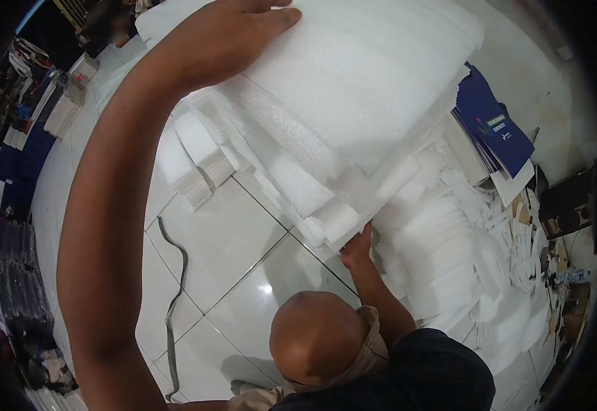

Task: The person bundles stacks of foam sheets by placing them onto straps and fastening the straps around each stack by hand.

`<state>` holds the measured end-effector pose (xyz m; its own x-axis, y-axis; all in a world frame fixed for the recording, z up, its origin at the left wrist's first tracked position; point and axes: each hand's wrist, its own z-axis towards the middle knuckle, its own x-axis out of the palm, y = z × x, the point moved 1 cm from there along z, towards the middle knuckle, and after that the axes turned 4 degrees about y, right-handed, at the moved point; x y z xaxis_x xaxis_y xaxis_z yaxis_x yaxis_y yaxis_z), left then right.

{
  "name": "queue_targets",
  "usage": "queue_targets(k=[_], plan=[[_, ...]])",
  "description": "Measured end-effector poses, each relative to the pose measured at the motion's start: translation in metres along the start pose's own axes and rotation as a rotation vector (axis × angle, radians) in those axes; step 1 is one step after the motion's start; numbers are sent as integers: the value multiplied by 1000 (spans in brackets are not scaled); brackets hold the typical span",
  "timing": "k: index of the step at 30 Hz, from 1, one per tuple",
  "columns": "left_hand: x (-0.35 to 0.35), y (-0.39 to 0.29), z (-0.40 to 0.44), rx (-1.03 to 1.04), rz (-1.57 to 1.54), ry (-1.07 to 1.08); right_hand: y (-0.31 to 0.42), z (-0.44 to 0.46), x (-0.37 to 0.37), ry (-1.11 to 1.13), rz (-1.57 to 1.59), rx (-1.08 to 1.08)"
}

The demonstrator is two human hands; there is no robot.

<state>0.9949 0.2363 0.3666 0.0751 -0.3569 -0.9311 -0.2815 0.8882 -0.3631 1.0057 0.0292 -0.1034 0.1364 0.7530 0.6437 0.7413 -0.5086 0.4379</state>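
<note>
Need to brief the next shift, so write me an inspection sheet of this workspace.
Surface: glossy white floor tiles, dark joint lines.
Job's things: stack of white foam sheets, lower edges uneven.
Clutter: loose heap of white foam pieces at right.
Hands: left hand on the stack's top; right hand at its near lower corner.
Cables: none certain; a long grey strap-like strip winds over the tiles.
Surroundings: fanned dark blue printed folders at right, piled dark flat packages at left.

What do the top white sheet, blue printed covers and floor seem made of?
Top white sheet: probably plastic foam, matte, fine-grained. Blue printed covers: likely card, smooth, with thin, stiff-looking edges. Floor: glossy tile, perhaps ceramic; dark joints and glare.
</note>
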Motion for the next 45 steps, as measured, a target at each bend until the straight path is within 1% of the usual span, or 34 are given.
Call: queue_targets(k=[1,3,4,5,7,8,9,10,11,12,13,15,16,18,19,21,22,23,25,26,27,28,29,31,34,36,38,40,41,43,44,45], plan=[[-6,-3,-8,-8,1,4,0,11,1,-1,-1,9],[-4,-5,-16,60,-45,46,-4,28,-7,320,32,-141],[7,-10,-22,70,145,-78,-2,28,-5,308,38,-142],[12,-15,-22,80,143,-69,0,26,0,286,84,-119],[15,-20,-24,-78,153,-92,0,21,1,260,130,-92],[2,-10,-22,-10,-7,80,1,21,2,277,100,-93],[3,-6,-23,-20,-13,75,1,20,3,299,66,-90],[5,-6,-26,30,12,46,1,20,3,302,55,-81],[8,-5,-28,79,39,16,3,20,4,347,-19,-184],[8,-1,-27,50,9,27,4,21,6,398,-93,-286],[7,3,-22,25,5,16,7,16,12,413,-107,-266],[6,14,-13,-91,-89,122,12,-1,25,228,-36,-187],[6,20,-16,-127,-103,109,11,1,24,242,-63,-160],[6,26,-23,145,-45,50,11,9,19,352,55,-166],[5,27,-27,131,-61,45,10,11,14,350,35,-156],[0,26,-34,151,-132,155,6,18,9,289,50,-163],[3,34,-32,209,-89,98,4,21,8,296,43,-150],[5,38,-32,196,-87,93,5,24,7,314,12,-111],[7,41,-33,250,-14,-6,5,31,5,332,-21,-67],[5,44,-34,246,-15,-6,5,33,3,369,24,-48],[3,46,-36,248,-55,40,5,35,0,401,69,-31],[1,46,-38,251,-95,84,7,33,0,399,67,-33],[-1,44,-39,253,-97,82,8,33,1,375,63,-29],[-3,41,-42,133,-72,120,8,32,3,327,58,-14],[-6,43,-42,133,-69,102,8,36,7,295,56,-3],[-5,49,-40,155,-94,91,8,43,1,412,83,-47],[-7,52,-42,179,-121,85,9,45,1,404,74,-43],[-12,52,-44,192,-144,207,9,47,4,392,65,-42],[-2,53,-37,200,-137,197,9,47,7,390,63,-43],[27,57,-15,181,-54,-191,8,47,8,385,50,-39],[27,55,-16,122,-86,-177,7,48,9,387,50,-32],[28,56,-18,126,-81,-193,6,47,10,384,37,-29]])
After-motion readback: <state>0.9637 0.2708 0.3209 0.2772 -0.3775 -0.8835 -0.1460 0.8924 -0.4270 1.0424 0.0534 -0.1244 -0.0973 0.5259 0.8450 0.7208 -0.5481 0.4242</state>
